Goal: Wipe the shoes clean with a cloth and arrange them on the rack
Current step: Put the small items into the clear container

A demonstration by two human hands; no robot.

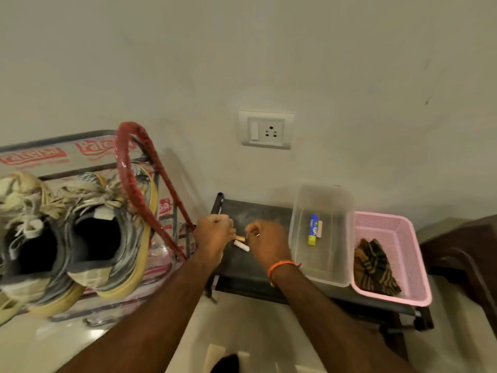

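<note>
My left hand [215, 231] is curled into a fist over the near left part of the low black metal desk [258, 211], and I cannot tell whether it grips anything. My right hand [265, 239] is curled too, just beside it, with an orange thread band [281, 266] on that wrist. Between the two hands lie or are held two small pieces: a short white stick like chalk [241, 245] and a small tan stub [240, 238]. Whether my fingers pinch either one, I cannot say.

The pair of worn grey-and-cream laced sneakers [80, 238] sits side by side on the top tier of the wire shoe rack [161, 200], well to my left, toes towards me. The rack is wrapped in clear plastic with red lettering, and its side hoop is red.

The brown-and-black striped cloth [373, 267] lies crumpled in the pink mesh plastic basket [403, 227] at the right end of the desk. Touching that basket on its left is a clear plastic tub [304, 211] holding a blue-and-yellow tube [313, 229] and a small white stick [319, 229] beside it. A white wall socket [266, 129] is set in the wall above the desk.
</note>
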